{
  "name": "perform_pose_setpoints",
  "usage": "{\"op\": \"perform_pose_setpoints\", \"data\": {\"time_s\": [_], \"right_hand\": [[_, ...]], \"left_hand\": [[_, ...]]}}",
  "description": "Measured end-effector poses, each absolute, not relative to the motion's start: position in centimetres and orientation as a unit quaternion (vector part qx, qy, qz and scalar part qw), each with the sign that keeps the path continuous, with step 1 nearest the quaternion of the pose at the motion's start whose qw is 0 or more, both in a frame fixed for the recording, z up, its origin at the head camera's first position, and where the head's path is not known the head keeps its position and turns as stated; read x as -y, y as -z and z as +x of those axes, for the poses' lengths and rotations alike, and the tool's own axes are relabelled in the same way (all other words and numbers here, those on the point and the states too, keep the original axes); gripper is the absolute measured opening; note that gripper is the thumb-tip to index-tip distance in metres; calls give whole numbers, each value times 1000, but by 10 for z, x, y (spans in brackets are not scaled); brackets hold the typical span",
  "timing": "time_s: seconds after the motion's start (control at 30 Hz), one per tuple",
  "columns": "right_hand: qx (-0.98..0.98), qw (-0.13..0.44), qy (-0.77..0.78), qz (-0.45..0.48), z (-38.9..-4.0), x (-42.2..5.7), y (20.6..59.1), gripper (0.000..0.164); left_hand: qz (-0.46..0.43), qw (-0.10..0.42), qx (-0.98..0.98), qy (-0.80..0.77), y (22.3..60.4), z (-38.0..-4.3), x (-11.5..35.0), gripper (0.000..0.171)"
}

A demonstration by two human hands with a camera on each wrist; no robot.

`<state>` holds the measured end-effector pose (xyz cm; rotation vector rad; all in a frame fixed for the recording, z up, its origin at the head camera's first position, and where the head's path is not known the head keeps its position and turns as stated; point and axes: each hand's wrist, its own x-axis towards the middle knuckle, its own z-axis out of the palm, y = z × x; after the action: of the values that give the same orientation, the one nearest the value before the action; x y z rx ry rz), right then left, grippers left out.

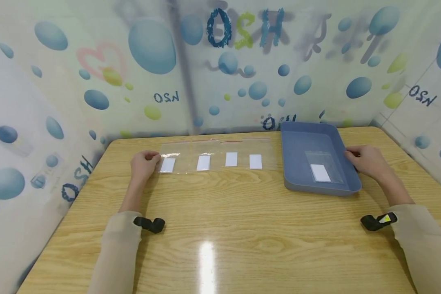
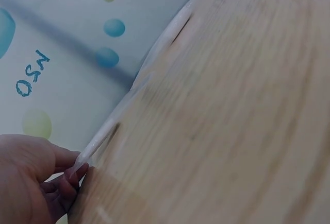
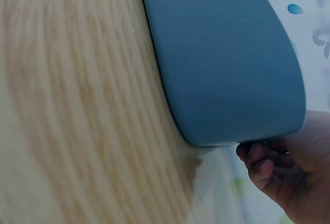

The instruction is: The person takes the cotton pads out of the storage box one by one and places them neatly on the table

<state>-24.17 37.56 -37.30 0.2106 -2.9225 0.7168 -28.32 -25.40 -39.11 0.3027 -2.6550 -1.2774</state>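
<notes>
Several clear zip bags lie side by side in a row, each with a small white rectangular piece inside. My left hand (image 1: 143, 163) pinches the left edge of the leftmost bag (image 1: 168, 153) between thumb and fingers; the left wrist view shows the same hand (image 2: 26, 183) at the plastic's edge (image 2: 95, 141). To the right of the row stands a blue-grey rectangular tray (image 1: 301, 141). My right hand (image 1: 367, 161) grips its right side wall, thumb at the rim. In the right wrist view its fingers (image 3: 263, 167) curl beneath the tray's edge. Another bag (image 1: 336, 163) with a white piece (image 1: 320, 173) lies inside the tray.
The wooden table (image 1: 206, 212) extends in front of the bags and the tray. A patterned curtain or wall covering (image 1: 220, 81) with blue bubbles rises directly behind the table. Similar coverings stand at the left and right sides. Light glares off the table's front middle.
</notes>
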Motion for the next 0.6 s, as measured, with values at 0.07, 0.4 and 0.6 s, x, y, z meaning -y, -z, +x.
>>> {"op": "perform_pose_setpoints", "data": {"time_s": [0.07, 0.4, 0.6], "right_hand": [[967, 61, -239, 69, -242, -375, 373, 38], [967, 59, -240, 66, -243, -376, 373, 38], [967, 60, -238, 66, -242, -374, 373, 37]], "left_hand": [[99, 89, 896, 424, 391, -283, 254, 29], [85, 93, 898, 423, 390, -283, 252, 30], [84, 85, 898, 424, 389, -281, 251, 32]]}}
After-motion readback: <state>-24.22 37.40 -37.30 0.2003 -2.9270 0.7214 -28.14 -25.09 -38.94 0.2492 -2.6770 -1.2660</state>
